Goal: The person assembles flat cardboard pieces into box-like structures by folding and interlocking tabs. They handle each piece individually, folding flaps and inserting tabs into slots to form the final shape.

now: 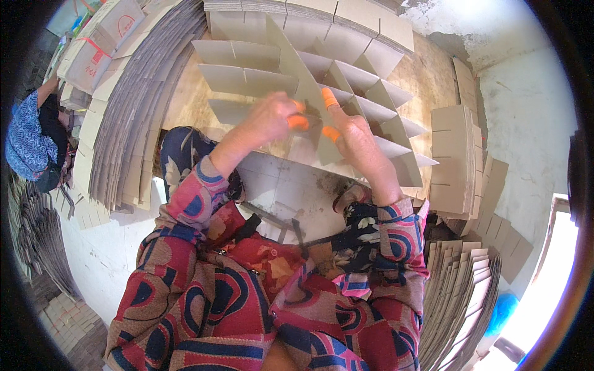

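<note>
A partly interlocked grid of grey cardboard divider strips (362,93) stands on a wooden board in front of me. One long upright strip (286,55) slants through its middle, with slotted cross strips (238,55) sticking out to the left. My left hand (272,119), a little blurred, is closed at the nearest left cross strip (226,112), its orange-covered fingertips beside the long strip; the hand partly hides the grip. My right hand (359,137) pinches the long strip, orange covers on thumb and index finger.
Tall stacks of flat cardboard strips (145,80) rise at left, with another row (346,15) along the back. More slotted pieces (450,161) and a bundle (461,297) stand at right near the white wall (526,117). A person in blue patterned clothing (28,136) is at far left.
</note>
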`<state>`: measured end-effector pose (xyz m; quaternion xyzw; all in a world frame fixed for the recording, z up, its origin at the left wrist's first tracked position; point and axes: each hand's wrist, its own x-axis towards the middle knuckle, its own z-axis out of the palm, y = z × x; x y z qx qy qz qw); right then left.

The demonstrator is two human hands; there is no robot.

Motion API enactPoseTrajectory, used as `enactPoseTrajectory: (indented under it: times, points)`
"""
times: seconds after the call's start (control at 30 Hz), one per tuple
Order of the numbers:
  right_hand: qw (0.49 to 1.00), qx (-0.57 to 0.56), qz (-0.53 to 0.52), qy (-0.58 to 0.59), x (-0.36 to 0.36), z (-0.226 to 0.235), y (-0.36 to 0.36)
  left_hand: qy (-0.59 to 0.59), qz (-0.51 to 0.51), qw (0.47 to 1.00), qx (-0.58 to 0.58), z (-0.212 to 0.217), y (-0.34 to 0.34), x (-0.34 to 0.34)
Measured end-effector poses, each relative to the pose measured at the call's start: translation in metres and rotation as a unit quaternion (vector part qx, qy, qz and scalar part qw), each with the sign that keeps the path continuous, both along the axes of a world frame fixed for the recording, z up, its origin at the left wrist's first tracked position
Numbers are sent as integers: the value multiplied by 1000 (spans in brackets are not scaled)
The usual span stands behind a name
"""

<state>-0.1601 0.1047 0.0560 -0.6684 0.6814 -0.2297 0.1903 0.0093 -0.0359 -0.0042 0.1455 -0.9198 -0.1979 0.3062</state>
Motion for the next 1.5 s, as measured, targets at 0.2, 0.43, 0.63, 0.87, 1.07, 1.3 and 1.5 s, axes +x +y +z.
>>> enactPoseTrajectory:
  times: [0.2,0.43,0.63,0.87,1.07,1.3,1.5]
  points:
    - [1000,7,12,7,1,11,0,-37,118,986,-113,-2,-66,3]
    - [999,14,31,19,2,13,-7,-98,91,990,-41,-15,-67,3]
    - [999,29,27,9,5,12,-9,-175,100,979,-35,-1,-62,1]
    - [998,42,-14,48,9,18,-11,-36,5,997,-68,30,-6,6]
    - [996,50,-2,77,7,5,-8,-136,-7,991,10,-4,7,10]
    - [994,62,3,90,9,-18,14,-115,-13,993,-9,-18,3,3]
    - [967,-127,-216,53,-62,10,43,-81,-24,996,-8,22,13,19]
